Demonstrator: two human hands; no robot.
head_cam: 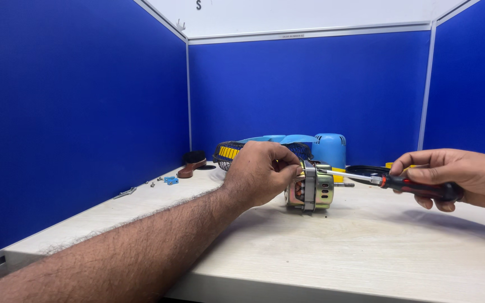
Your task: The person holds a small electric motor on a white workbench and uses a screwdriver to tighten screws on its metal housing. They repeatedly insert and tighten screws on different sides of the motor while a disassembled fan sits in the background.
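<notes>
Blue partition walls box in a pale wooden table [366, 252], and the left hand [259, 174] has its fingers clamped around a small fan motor [310, 188] sitting mid-table. Right hand [456, 177] is gripping a red-and-black screwdriver [405, 184], tip right at the motor's top edge. Looks like the screw-working stage, so lining up the tip squarely matters; fan grille [228, 151] and blue housing [329, 148] sit behind.

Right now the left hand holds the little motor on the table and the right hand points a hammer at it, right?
Not quite. The head view shows the right hand holding a screwdriver, not a hammer. The left hand does hold the motor on the table.
</notes>
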